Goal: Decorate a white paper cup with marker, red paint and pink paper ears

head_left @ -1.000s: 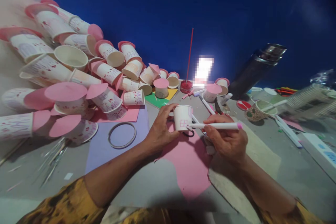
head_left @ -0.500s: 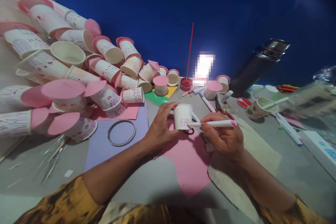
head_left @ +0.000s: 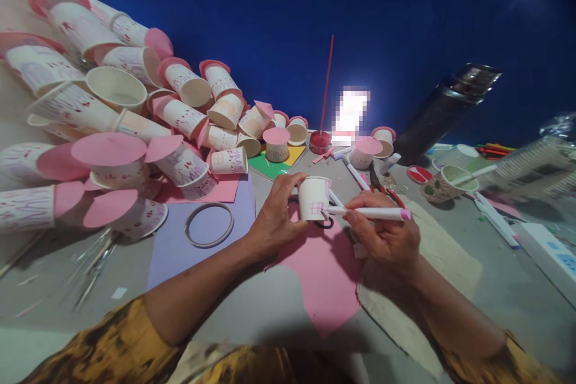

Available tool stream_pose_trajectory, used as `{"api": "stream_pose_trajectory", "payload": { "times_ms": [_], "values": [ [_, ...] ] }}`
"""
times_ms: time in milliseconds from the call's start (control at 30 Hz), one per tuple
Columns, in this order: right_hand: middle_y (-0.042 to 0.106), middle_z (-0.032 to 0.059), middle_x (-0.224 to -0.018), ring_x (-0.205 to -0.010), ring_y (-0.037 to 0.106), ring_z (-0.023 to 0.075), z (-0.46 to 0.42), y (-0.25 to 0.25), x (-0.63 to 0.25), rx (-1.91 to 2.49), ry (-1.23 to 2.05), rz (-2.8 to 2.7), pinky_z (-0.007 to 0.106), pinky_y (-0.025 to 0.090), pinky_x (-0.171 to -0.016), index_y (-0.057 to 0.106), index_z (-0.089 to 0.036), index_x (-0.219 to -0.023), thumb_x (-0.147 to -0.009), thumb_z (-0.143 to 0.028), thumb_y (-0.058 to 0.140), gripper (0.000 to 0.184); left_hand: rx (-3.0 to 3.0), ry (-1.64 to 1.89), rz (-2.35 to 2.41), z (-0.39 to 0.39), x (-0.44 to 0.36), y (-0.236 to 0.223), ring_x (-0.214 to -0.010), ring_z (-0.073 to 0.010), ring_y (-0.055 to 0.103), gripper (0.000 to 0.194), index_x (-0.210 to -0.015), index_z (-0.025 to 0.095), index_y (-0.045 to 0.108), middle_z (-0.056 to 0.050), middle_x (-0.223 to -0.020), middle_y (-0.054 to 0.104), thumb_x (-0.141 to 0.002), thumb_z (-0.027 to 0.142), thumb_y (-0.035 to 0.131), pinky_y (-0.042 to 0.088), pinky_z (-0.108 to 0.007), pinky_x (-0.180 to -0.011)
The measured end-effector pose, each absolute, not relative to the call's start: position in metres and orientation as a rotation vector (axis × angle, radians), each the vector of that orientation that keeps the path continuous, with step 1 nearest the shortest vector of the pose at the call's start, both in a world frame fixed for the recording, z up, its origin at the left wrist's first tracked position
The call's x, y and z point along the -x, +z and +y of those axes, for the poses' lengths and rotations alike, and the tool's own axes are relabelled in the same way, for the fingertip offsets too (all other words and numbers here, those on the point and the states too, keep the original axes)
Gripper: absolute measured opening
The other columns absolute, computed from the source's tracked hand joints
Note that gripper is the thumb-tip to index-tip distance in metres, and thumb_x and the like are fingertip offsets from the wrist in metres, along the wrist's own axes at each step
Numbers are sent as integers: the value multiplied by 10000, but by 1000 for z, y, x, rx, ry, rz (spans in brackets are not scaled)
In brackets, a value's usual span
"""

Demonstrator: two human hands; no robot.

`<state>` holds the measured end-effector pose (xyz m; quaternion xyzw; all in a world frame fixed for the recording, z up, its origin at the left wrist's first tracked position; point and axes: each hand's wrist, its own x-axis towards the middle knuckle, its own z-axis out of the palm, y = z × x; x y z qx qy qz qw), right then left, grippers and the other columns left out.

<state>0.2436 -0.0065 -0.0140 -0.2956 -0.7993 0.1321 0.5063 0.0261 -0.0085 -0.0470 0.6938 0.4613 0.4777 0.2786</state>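
Note:
A white paper cup (head_left: 313,195) is held between the thumb and fingers of my left hand (head_left: 278,210), its rim facing up. A small window shape in pink-purple lines shows on the cup's side. My right hand (head_left: 386,229) grips a white marker (head_left: 382,213) with a pink end, its tip at the right edge of that drawn window. Under both hands lies a cut sheet of pink paper (head_left: 321,282). Dark scissor-like loops (head_left: 324,223) show partly behind the cup.
Decorated paper cups (head_left: 180,168) with pink discs are piled on the left. A grey ring (head_left: 209,225) rests on purple paper (head_left: 166,261). At the back stand a red stick in a red base (head_left: 320,142) and a dark flask (head_left: 443,111); stacked cups (head_left: 535,162) are far right.
The marker tip has shifted very slightly at the window's right side. Both hands keep their hold, and the view has moved a little.

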Motion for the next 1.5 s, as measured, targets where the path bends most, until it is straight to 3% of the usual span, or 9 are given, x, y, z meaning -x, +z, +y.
{"api": "stream_pose_trajectory", "payload": {
  "times_ms": [567,800,1500],
  "values": [
    [721,3,-775,-647,679,159,-6,-15,-243,736,293,-1941,281,541,-596,664,-237,-968,-937,-96,628,148,-1941,1221,1233,-10,-26,-47,-1281,-269,535,703,-1381,255,528,-102,-1345,549,-736,92,753,556,-431,-1017],
    [743,25,-804,-690,708,185,-5,-15,-239,643,136,-2008,308,578,-632,645,-240,-1037,-938,-73,621,196,-1983,1179,1287,-12,-29,-43,-1231,-283,542,663,-1358,234,562,-97,-1253,551,-749,208,824,530,-450,-1034],
    [763,48,-801,-695,725,188,-3,-14,-241,644,172,-2117,296,573,-627,666,-210,-972,-948,-118,615,108,-1991,1136,1307,-11,-29,-44,-1211,-306,540,713,-1356,265,575,-88,-1222,535,-696,196,838,497,-490,-1064]
  ]
}}
